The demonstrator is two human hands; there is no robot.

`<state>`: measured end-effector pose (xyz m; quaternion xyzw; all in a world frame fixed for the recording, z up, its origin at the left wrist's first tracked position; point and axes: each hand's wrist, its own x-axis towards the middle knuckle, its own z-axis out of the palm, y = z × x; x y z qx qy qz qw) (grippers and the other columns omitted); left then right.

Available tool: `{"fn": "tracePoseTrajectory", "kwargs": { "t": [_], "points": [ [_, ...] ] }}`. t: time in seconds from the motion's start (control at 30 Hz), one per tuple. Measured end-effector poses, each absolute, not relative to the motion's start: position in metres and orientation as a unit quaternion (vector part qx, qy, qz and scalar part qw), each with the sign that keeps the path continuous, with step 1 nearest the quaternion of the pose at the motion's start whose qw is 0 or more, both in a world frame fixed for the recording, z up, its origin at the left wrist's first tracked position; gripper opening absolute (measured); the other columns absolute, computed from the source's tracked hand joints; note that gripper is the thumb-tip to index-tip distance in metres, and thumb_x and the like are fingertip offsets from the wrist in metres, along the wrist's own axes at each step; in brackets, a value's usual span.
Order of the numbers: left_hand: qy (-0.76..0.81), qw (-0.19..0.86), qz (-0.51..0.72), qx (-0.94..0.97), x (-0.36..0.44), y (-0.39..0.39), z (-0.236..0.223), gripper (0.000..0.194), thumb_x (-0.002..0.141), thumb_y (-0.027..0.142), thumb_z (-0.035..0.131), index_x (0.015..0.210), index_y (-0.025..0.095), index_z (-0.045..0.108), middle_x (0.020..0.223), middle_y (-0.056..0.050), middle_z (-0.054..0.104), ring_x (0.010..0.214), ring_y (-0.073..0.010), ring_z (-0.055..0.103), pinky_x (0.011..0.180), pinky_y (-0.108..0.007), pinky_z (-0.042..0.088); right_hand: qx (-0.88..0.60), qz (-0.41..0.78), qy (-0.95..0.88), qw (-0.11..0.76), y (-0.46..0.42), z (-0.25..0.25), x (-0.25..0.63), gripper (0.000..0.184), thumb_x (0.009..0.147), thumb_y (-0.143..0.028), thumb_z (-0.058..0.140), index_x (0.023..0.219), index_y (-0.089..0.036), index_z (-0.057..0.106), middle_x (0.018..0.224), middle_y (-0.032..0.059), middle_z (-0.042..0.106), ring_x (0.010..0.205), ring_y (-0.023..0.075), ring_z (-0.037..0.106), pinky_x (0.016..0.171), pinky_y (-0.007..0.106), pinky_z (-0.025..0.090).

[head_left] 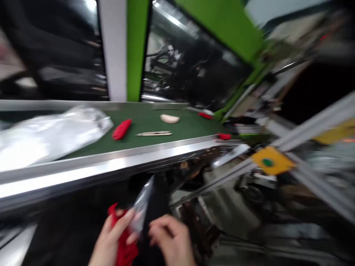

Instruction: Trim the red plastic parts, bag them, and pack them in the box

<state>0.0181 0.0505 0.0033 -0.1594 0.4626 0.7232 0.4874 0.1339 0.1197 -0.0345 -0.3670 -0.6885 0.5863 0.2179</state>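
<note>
Low in the view, my left hand (109,238) is closed around red pieces (126,249), whose exact kind is blurred. A clear plastic bag (144,199) sticks up from the same fingers. My right hand (174,238) is just to the right, its fingers curled and pinched towards the bag. Whether anything sits between those fingertips is too smeared to make out. Both hands are in front of a green conveyor belt (151,146), below its metal edge. On the belt lie a red elongated piece (122,129), a pair of tweezers (154,133) and a cream curved piece (169,118).
A large clear plastic sheet or bag (55,135) covers the belt's left part. Further red pieces (224,136) lie at its right end. Behind stands a green machine frame (138,51) with dark panels. Metal bars with a yellow plate (273,168) cross at right.
</note>
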Motion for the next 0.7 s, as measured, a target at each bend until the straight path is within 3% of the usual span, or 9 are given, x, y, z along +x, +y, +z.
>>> {"fn": "tracePoseTrajectory", "kwargs": {
  "t": [0.1, 0.2, 0.37, 0.5, 0.7],
  "points": [
    [0.402, 0.471, 0.754, -0.22, 0.017, 0.041, 0.012, 0.04, 0.07, 0.018, 0.077, 0.091, 0.023, 0.043, 0.075, 0.0, 0.066, 0.042, -0.0041, 0.045, 0.039, -0.011, 0.032, -0.353, 0.642, -0.652, 0.195, 0.122, -0.028, 0.145, 0.032, 0.087, -0.051, 0.062, 0.095, -0.02, 0.068, 0.088, 0.0059, 0.07, 0.076, 0.0147, 0.065, 0.066, 0.021, 0.052],
    [0.392, 0.44, 0.77, -0.243, 0.018, 0.043, 0.008, 0.032, 0.076, 0.016, 0.071, 0.087, 0.021, 0.041, 0.08, -0.005, 0.067, 0.046, -0.0042, 0.047, 0.045, -0.014, 0.041, -0.306, 0.691, -0.634, 0.165, 0.122, -0.033, 0.139, 0.046, 0.08, -0.052, 0.07, 0.117, -0.025, 0.063, 0.109, 0.0078, 0.069, 0.092, 0.0197, 0.066, 0.072, 0.026, 0.055],
    [0.401, 0.417, 0.775, -0.254, 0.024, 0.036, 0.005, 0.03, 0.08, 0.018, 0.07, 0.087, 0.02, 0.041, 0.086, -0.007, 0.069, 0.047, -0.0029, 0.047, 0.049, -0.014, 0.043, -0.312, 0.68, -0.641, 0.171, 0.104, -0.036, 0.125, 0.018, 0.088, -0.04, 0.066, 0.096, -0.024, 0.071, 0.101, 0.0048, 0.068, 0.095, 0.017, 0.063, 0.084, 0.025, 0.052],
    [0.416, 0.415, 0.769, -0.253, 0.021, 0.031, 0.001, 0.028, 0.081, 0.019, 0.068, 0.087, 0.02, 0.041, 0.075, 0.001, 0.061, 0.046, -0.0025, 0.044, 0.046, -0.012, 0.039, -0.321, 0.668, -0.639, 0.206, 0.107, -0.042, 0.124, 0.017, 0.091, -0.04, 0.062, 0.092, -0.024, 0.067, 0.087, 0.0008, 0.063, 0.079, 0.0125, 0.057, 0.072, 0.022, 0.048],
    [0.487, 0.42, 0.734, -0.219, 0.025, 0.022, -0.014, 0.029, 0.081, 0.027, 0.071, 0.09, 0.021, 0.045, 0.074, 0.001, 0.059, 0.053, -0.0059, 0.05, 0.045, -0.013, 0.039, -0.333, 0.659, -0.638, 0.218, 0.121, -0.044, 0.125, 0.022, 0.09, -0.043, 0.062, 0.092, -0.021, 0.064, 0.088, 0.0038, 0.063, 0.08, 0.0161, 0.057, 0.074, 0.027, 0.048]
  ]
}}
